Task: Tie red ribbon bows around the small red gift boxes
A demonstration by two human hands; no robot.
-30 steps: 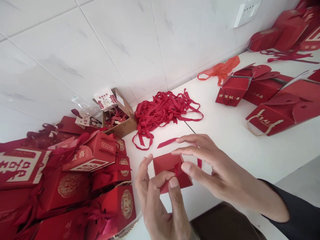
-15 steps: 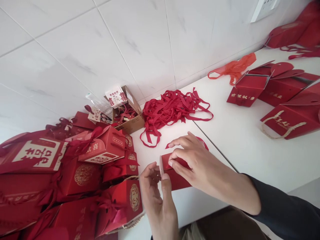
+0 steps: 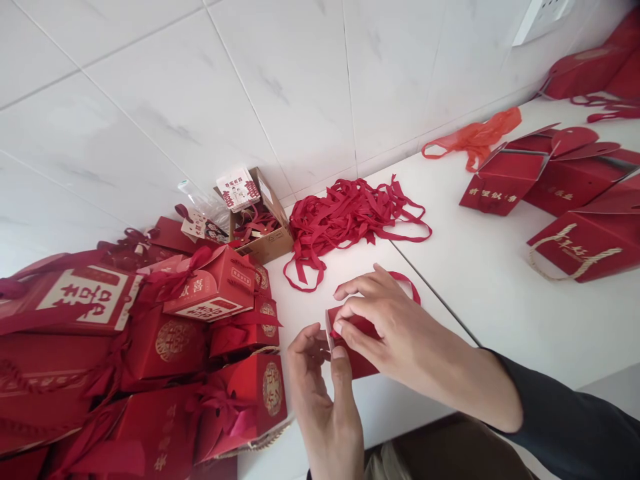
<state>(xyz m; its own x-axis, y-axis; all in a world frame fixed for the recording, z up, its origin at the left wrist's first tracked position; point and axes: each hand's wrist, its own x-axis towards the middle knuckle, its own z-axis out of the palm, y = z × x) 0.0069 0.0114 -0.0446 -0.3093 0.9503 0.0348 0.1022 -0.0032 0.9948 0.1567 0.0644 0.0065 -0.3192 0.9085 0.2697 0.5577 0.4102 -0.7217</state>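
A red gift box [image 3: 361, 365] lies in front of me at the table's near edge, partly covered by my hands. My left hand [image 3: 327, 380] grips the pale left edge of the box, thumb in front and fingers behind. Fingertips of my right hand [image 3: 385, 323] are pinched over the same edge on a small bit of red ribbon [image 3: 335, 333]. Beyond the right hand a loop of red ribbon [image 3: 411, 285] curves on the table; whether it is the same piece is hidden.
A heap of red ribbons [image 3: 350, 217] lies by the wall, beside a cardboard box [image 3: 273, 245] holding tags. Finished-looking red boxes [image 3: 173, 340] are stacked at left. Several more red boxes [image 3: 505, 183] stand at right, near an orange plastic bag [image 3: 473, 140] on the white table [image 3: 480, 287].
The view has shifted slightly, so the scene sits a little further right. Both hands stay at the box, and the right fingertips are nearer its left edge.
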